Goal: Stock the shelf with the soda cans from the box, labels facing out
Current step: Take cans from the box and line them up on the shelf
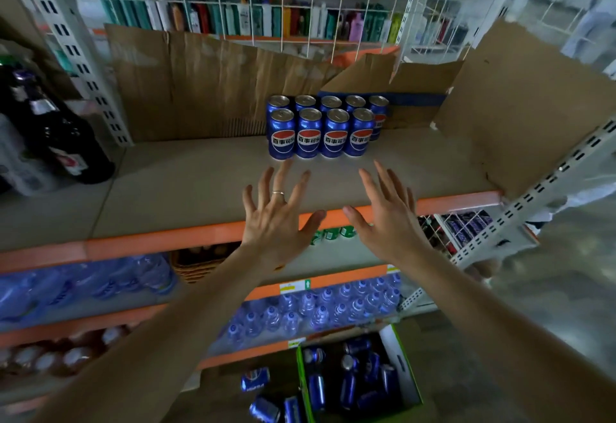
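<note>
My left hand (278, 212) is spread wide, fingers fanned apart and palm turned down over the shelf (186, 189), holding nothing; a ring (278, 193) sits on one finger. My right hand (388, 214) is just as open, fingers splayed and empty, its thumb pointing in toward the left thumb with a gap between them. Both hands hang over the front part of the shelf, their fingertips near the front row of soda cans (321, 126) but not touching them; whether my palms rest on the board I cannot tell. The orange front edge (160, 239) of the shelf runs under my wrists. Left of the cans the board is bare as far as the dark bottles (63, 136) at the far left, and a narrower strip lies open to the right, ending at a cardboard flap (520, 106) that leans in. Crumpled cardboard (186, 89) lines the back. The cans stand upright in two rows, four in front and five behind, packed touching, blue with a red, white and blue roundel facing me. Down on the floor the green-edged box (403, 372) holds more blue cans lying jumbled, and a few loose cans (263, 396) lie on their sides just left of it.
</note>
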